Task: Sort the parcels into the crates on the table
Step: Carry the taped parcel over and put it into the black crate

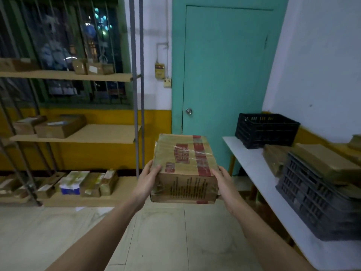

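Note:
I carry a brown cardboard parcel [184, 169] with red print and clear tape at chest height over the floor. My left hand [149, 179] grips its left side, fingers curled over the top edge. My right hand [224, 183] grips its right side. To the right stands a white table [252, 161] with two crates. The black crate [266, 130] sits at the far end. The grey crate [316, 200] is nearer and holds flat brown parcels [324, 161] that stick out above its rim.
A metal rack with wooden shelves [78, 134] fills the left side, with several parcels on its three levels. A teal door [224, 75] is straight ahead. Tiled floor [156, 241] lies between rack and table.

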`<act>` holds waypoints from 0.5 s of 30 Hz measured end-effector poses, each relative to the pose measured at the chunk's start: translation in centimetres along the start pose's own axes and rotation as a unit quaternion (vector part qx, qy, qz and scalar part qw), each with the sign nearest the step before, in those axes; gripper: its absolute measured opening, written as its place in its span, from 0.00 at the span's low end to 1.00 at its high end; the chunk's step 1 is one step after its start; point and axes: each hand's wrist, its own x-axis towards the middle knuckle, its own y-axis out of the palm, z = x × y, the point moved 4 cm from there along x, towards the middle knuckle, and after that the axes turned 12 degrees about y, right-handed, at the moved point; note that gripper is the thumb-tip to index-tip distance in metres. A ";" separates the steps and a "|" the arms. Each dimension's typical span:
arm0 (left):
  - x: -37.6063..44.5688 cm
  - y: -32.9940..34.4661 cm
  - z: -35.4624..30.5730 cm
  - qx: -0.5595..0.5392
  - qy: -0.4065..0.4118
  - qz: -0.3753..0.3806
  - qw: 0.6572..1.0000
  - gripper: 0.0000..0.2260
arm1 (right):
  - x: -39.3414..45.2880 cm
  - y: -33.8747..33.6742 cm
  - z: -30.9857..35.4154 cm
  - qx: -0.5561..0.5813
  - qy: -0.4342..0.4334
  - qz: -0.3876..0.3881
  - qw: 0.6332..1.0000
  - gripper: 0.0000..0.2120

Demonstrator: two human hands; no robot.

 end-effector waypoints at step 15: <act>28.3 4.6 3.0 -0.007 0.006 0.068 0.998 0.29 | 25.5 -0.6 8.1 0.028 0.033 -0.041 0.998 0.26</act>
